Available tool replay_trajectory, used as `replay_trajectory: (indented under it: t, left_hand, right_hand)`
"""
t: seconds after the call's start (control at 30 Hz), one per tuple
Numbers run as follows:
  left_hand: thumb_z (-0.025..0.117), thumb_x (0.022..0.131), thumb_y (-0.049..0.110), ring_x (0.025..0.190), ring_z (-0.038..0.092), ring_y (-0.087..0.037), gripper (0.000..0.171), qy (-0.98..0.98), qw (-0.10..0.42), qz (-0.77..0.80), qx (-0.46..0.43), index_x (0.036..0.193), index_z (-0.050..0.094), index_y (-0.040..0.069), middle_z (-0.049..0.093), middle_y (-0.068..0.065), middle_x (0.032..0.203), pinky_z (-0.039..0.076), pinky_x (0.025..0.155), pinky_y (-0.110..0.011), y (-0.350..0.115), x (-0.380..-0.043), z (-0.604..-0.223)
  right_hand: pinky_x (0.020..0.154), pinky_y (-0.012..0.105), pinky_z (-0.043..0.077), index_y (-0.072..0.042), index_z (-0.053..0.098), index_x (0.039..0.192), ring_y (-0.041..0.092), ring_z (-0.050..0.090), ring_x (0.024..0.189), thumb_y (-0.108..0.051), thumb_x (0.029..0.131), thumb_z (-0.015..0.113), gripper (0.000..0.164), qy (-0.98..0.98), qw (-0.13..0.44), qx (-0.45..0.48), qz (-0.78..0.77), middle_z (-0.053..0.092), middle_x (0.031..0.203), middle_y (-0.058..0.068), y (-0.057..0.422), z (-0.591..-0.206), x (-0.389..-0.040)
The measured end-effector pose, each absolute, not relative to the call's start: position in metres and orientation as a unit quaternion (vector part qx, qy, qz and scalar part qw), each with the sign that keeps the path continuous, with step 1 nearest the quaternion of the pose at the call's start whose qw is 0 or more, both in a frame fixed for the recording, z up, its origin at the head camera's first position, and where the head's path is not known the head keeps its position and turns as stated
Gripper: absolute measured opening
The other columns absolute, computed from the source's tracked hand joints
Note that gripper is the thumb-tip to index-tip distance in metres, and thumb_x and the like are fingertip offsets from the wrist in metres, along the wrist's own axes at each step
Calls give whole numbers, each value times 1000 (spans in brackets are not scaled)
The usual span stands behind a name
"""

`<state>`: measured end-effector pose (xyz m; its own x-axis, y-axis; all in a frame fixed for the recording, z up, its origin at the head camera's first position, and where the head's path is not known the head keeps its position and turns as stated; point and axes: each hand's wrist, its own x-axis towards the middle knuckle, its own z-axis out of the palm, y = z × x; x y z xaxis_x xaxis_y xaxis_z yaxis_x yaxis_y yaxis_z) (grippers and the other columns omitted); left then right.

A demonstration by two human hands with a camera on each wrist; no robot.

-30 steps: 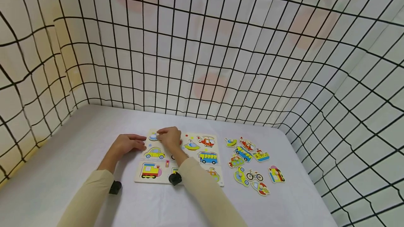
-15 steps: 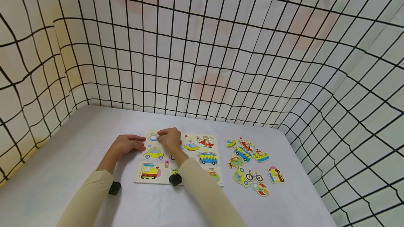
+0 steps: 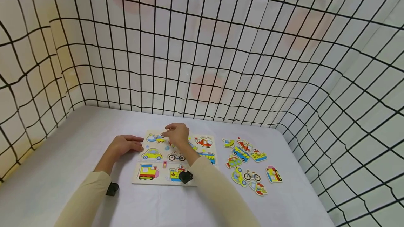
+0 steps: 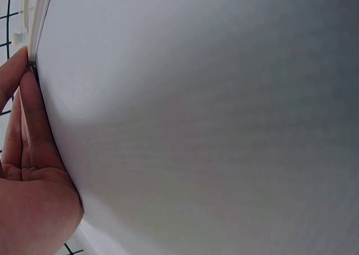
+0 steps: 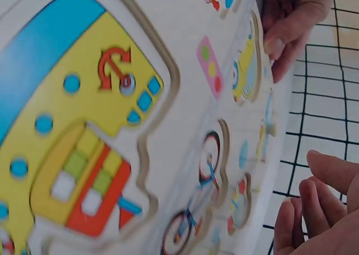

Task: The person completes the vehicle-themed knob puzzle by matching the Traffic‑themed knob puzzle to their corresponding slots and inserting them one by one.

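Note:
A wooden peg puzzle board with vehicle pictures lies on the table. At its far left corner sits the blue and yellow airplane piece, its knob showing in the right wrist view. My right hand hovers just right of this piece, fingers loosely bent and holding nothing; in the right wrist view the hand is apart from the board. My left hand rests at the board's left edge with fingers extended. In the left wrist view its thumb and a finger touch that edge.
Several loose knobbed pieces lie right of the board, among them a bus, a helicopter, a ship, a car, a bicycle and a train. Black wire mesh encloses the back and sides.
My right hand has let go of the airplane piece and moved a little to the right, uncovering the piece and the bicycle picture. The left hand stays by the board's edge.

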<state>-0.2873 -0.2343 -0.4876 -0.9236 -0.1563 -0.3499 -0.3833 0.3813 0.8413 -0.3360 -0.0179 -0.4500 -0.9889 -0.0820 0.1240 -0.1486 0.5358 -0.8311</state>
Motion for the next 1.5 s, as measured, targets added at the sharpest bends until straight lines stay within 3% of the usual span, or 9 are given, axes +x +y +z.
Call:
replay_trajectory:
  t: [0.1,0.4,0.63,0.83,1.23,1.5]
  left_hand:
    - [81,82,22,124,57,-37,57,823,107,533,-164,136,65,7,68,-17,132,44,106,-53,-234,-287,-487]
    - [81,82,23,128,54,-40,59,827,112,525,-167,136,65,8,65,-19,137,42,108,-57,-235,-285,-485]
    - [82,82,23,128,54,-40,60,827,111,526,-163,136,64,8,62,-20,140,43,108,-56,-235,-285,-485]
    - [81,82,23,130,52,-41,60,826,112,529,-161,137,63,7,61,-20,140,41,109,-57,-235,-285,-484]
    - [82,80,23,131,52,-40,62,825,116,530,-161,138,64,9,63,-18,139,39,111,-58,-235,-289,-486]
    - [82,81,24,134,48,-42,62,827,122,525,-158,138,63,8,59,-20,143,39,111,-60,-236,-286,-485]
  right_hand:
    - [69,27,53,-8,80,102,17,67,81,-14,82,85,22,-875,34,80,476,78,90,3,-6,-442,-336]
    - [66,28,55,-15,80,102,17,69,80,-21,81,85,22,-881,34,77,466,78,93,3,28,-424,-338]
    - [77,37,56,-14,79,107,27,69,95,-21,85,82,23,-882,36,90,460,78,99,6,60,-411,-335]
    - [76,36,55,-14,79,107,27,68,98,-20,86,82,22,-884,29,89,458,77,99,7,88,-404,-335]
    - [94,48,52,-12,77,114,29,67,108,-26,86,81,32,-902,14,66,426,76,106,8,146,-392,-333]
    - [93,48,54,-8,77,113,28,68,103,-24,87,80,31,-895,-11,59,441,76,109,10,195,-394,-327]
